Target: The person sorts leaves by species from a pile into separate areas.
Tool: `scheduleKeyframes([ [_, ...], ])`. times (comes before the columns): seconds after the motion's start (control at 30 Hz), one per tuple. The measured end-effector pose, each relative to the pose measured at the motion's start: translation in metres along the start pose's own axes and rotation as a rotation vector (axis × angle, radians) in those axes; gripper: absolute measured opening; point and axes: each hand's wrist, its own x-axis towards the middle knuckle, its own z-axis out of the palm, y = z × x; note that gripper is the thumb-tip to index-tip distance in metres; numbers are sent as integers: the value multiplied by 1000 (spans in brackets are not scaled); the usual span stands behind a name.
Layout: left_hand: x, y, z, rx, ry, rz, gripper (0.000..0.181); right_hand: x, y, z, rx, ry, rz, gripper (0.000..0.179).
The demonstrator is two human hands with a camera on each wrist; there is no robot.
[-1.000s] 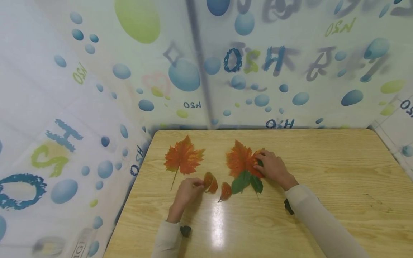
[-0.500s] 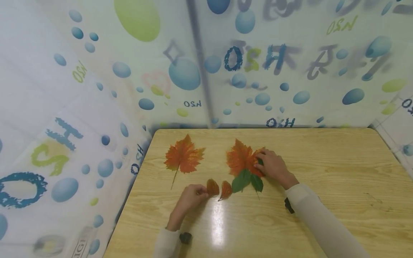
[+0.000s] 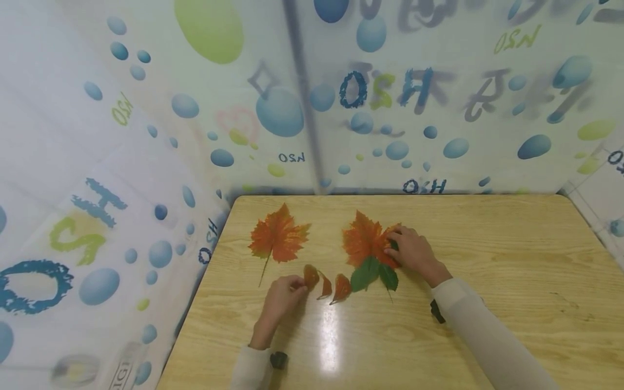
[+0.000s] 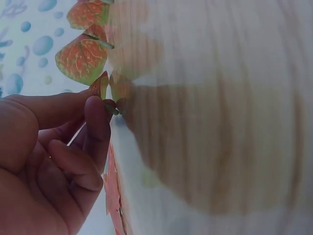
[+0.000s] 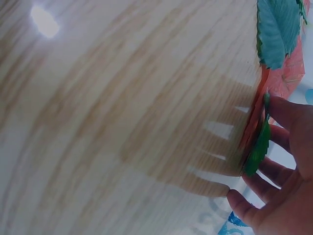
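Note:
In the head view my left hand point(image 3: 281, 298) pinches a small reddish-brown leaf point(image 3: 311, 276) between thumb and fingertips. The left wrist view shows this leaf point(image 4: 100, 86) close over the table, its short green stem poking past the fingertips. Right of it are two similar small leaves, the middle one point(image 3: 325, 287) and the right one point(image 3: 343, 287), in a row leading to a green leaf point(image 3: 364, 274). My right hand point(image 3: 413, 250) rests at the right side of an orange maple leaf point(image 3: 363, 238), its fairly straight fingers touching another green leaf point(image 5: 259, 149).
A second orange maple leaf point(image 3: 278, 234) with a long stem lies at the back left of the wooden table point(image 3: 492, 244). A third green leaf point(image 3: 388, 278) lies below the right hand. A bubble-printed curtain point(image 3: 429, 108) hangs behind and at the left.
My left hand dipped toward the near side and right with its leaf, then came back left and slightly up. The middle small leaf, hidden half a second ago, shows again. The right hand stayed still.

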Motion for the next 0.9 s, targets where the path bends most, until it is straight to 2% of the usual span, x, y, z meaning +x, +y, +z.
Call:
scheduleKeyframes([
  [0.2,0,-1,1,4,-8,-27,9,0,0,0,7,2,-7,45],
  [0.9,0,2,-1,11,-55,-22,14,0,-2,-1,11,1,9,44],
])
